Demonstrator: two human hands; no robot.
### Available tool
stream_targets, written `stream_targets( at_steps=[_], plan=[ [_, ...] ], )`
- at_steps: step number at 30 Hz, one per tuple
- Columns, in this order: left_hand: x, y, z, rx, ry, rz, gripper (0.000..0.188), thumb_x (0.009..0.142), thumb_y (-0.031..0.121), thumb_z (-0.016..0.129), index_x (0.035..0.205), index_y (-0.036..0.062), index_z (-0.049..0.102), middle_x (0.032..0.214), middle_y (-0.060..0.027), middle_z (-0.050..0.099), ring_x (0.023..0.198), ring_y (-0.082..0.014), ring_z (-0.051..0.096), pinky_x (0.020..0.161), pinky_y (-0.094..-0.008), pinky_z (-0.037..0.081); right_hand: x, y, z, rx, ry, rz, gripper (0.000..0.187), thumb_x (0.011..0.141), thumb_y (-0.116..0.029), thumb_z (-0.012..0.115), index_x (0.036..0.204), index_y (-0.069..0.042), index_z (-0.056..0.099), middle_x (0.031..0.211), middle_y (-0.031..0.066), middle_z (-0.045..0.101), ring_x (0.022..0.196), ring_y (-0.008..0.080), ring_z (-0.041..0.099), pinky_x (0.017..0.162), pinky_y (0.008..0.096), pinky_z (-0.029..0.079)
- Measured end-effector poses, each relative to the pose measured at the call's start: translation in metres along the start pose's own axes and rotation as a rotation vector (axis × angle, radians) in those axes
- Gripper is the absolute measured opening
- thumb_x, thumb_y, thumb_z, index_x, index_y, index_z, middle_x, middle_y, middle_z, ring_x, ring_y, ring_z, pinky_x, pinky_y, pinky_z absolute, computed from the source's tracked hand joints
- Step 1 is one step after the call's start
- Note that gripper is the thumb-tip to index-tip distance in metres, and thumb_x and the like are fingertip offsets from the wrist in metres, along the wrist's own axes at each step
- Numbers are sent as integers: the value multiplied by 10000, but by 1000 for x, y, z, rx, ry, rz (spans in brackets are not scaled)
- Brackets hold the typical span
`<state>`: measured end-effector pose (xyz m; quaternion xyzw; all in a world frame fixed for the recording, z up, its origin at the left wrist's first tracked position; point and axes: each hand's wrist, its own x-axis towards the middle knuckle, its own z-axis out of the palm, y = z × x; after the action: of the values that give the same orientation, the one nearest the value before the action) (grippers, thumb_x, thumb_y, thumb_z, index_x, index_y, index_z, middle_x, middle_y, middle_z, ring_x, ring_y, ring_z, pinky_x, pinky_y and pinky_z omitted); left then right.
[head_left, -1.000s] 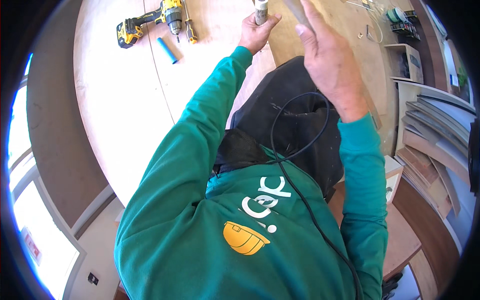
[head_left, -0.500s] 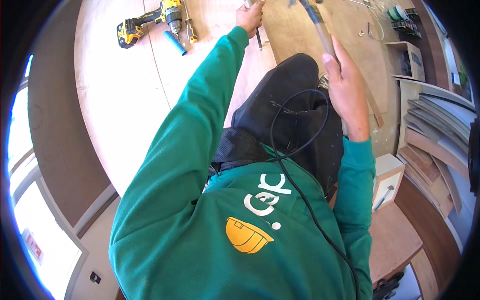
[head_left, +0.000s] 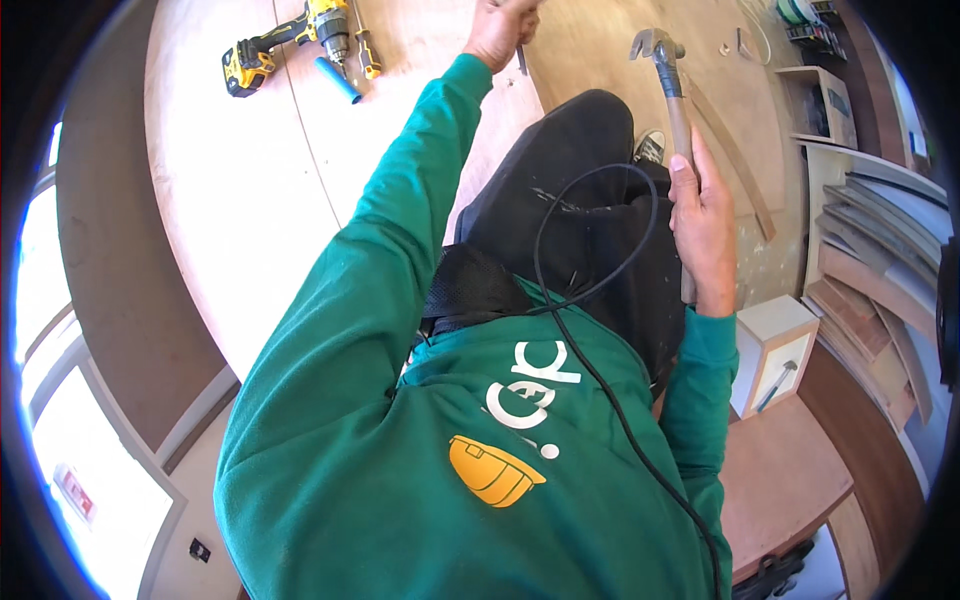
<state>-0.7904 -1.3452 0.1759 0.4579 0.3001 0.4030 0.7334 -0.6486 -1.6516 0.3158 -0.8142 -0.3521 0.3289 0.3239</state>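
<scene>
My right hand (head_left: 703,225) grips the wooden handle of a claw hammer (head_left: 668,80), whose metal head is raised above the floor at upper right. My left hand (head_left: 503,27) reaches forward at the top edge, fingers closed on a thin dark tool (head_left: 522,60) that points down onto the curved plywood board (head_left: 270,190). Whether that tool touches the board I cannot tell. My green sleeves and black trousers fill the middle of the view.
A yellow cordless drill (head_left: 285,40) and a blue tube (head_left: 338,80) lie on the plywood at upper left. A curved wood strip (head_left: 740,165) lies on the floor at right. Stacked boards (head_left: 870,280) and a small white box (head_left: 780,350) stand at right.
My right hand has come down and back with the hammer, its head now in view. My left hand has stretched farther forward over the plywood.
</scene>
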Motion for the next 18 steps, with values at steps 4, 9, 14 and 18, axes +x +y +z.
stream_targets(
  at_steps=[4,9,14,18],
  plan=[
    [5,-11,19,293,-53,-51,317,949,307,748,739,123,598,603,21,518,483,-107,449,461,-308,346,0,8,4,-16,45,-108,550,1112,-324,560,1570,-28,492,1168,216,737,1020,248,686,942,363,527],
    [7,-21,16,561,-41,9,302,940,322,744,773,93,641,627,15,545,536,-121,478,509,-328,386,-6,0,3,30,15,-48,550,1113,-326,555,1572,-30,488,1261,255,722,1091,258,702,987,366,523],
    [7,-21,14,496,-50,9,333,929,339,752,750,87,630,663,10,569,584,-120,503,550,-332,412,-5,9,1,19,51,-117,545,1116,-326,553,1575,-40,489,1077,196,740,932,218,674,885,351,536],
    [7,-22,14,527,-41,43,328,927,333,752,750,84,631,661,11,569,588,-119,507,553,-330,413,-7,1,1,72,31,-52,539,1113,-321,565,1575,-51,496,912,104,660,811,163,583,777,330,521]
  ],
)
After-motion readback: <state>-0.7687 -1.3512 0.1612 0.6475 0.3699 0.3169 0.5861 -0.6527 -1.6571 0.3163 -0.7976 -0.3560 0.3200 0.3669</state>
